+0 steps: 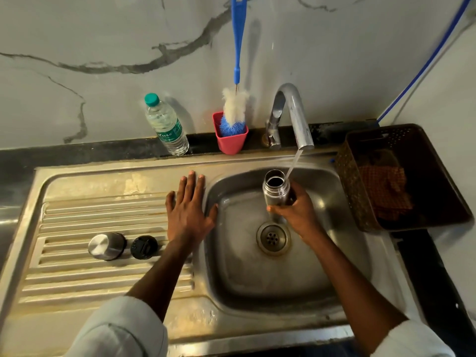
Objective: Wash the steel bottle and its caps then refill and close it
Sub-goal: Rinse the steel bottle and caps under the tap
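Note:
My right hand [296,212] grips the open steel bottle [276,191] upright over the sink basin [231,253]. A thin stream of water falls from the tap [296,117] onto the bottle's mouth at its right rim. My left hand [188,207] lies flat, fingers spread, on the ridge between the drainboard [90,274] and the basin, holding nothing. On the drainboard stand the steel outer cap [106,246] and, just right of it, the black inner cap [143,247], both left of my left forearm.
A plastic water bottle [167,124] with a green cap and a pink cup [230,140] holding a blue-handled bottle brush [235,109] stand at the back ledge. A dark basket [412,140] with an orange cloth sits right of the sink. The drain [273,238] lies below my right hand.

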